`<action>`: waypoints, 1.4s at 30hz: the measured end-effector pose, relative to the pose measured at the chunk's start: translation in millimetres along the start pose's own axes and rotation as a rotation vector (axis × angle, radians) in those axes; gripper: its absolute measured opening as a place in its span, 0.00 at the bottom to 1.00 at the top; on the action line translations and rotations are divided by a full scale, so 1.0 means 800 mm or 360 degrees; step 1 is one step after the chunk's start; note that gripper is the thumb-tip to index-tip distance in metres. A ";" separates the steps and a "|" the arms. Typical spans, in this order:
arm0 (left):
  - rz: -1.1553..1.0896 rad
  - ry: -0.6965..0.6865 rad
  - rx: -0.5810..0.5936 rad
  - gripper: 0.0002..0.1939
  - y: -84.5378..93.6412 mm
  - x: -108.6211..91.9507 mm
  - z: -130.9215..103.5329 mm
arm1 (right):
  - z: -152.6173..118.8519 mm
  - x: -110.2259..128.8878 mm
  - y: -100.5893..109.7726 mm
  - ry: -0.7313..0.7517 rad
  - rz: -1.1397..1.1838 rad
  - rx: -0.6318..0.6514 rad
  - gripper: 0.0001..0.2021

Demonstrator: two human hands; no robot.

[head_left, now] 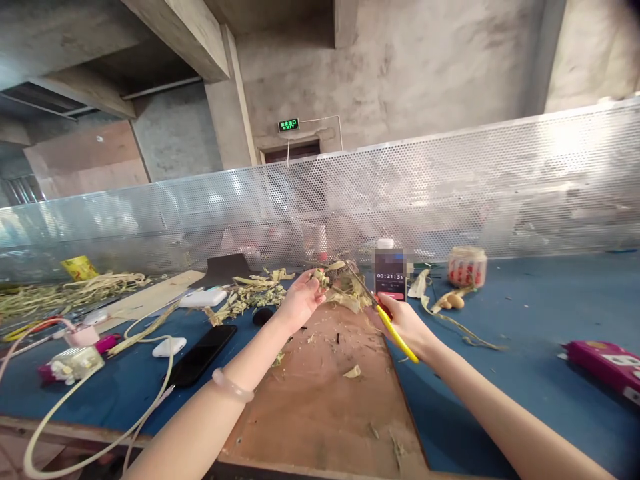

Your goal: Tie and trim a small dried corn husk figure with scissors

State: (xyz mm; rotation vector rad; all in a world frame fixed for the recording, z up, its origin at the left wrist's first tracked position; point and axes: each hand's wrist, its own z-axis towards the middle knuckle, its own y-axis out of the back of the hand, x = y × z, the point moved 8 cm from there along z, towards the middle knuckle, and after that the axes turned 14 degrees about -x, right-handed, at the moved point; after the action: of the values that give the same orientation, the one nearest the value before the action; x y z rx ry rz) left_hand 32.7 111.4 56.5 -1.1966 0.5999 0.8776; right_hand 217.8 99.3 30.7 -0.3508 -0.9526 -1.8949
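Above the far part of a brown board, a small greenish plant piece was pinched in the fingertips of the left hand; yellow-handled scissors were gripped by the right hand, palm closed round the handles. The piece was held just left of the scissor tips, so it was nearer the left hand; the scissors' long axis was slanted forward and leftward from the right palm. A gap was seen in this view, depth not readable. The piece's own axis couldn't be made out; it was partly covered by fingers. Blades were blended into dried husks, and whether they were parted couldn't be told. Right fingertips were mostly hidden; both forearms were cut off by the frame.
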 end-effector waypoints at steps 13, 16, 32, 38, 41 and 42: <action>-0.0066 0.0064 -0.0091 0.05 -0.015 0.002 -0.013 | 0.000 0.012 0.021 0.0286 -0.0814 -0.0232 0.13; -0.0101 0.0065 -0.0098 0.05 -0.015 0.000 -0.014 | 0.000 0.013 0.018 0.0309 -0.0937 -0.0183 0.11; -0.0095 -0.0014 -0.0056 0.09 -0.009 -0.006 -0.008 | -0.005 0.030 0.027 0.0404 -0.1109 -0.0305 0.13; -0.0115 -0.0005 -0.0081 0.06 -0.006 -0.005 -0.007 | -0.005 0.031 0.026 0.0425 -0.1127 -0.0309 0.13; -0.0111 0.0002 -0.0086 0.06 -0.006 -0.004 -0.008 | -0.005 0.030 0.025 0.0429 -0.1136 -0.0309 0.13; -0.0107 0.0004 -0.0089 0.06 -0.006 -0.003 -0.008 | -0.004 0.030 0.025 0.0429 -0.1139 -0.0311 0.12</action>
State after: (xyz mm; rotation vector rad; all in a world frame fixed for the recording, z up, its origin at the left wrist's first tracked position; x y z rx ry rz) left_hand 35.4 103.8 59.3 -1.2615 0.5375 0.8406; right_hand 223.5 76.7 52.1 0.1664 -0.7619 -2.6113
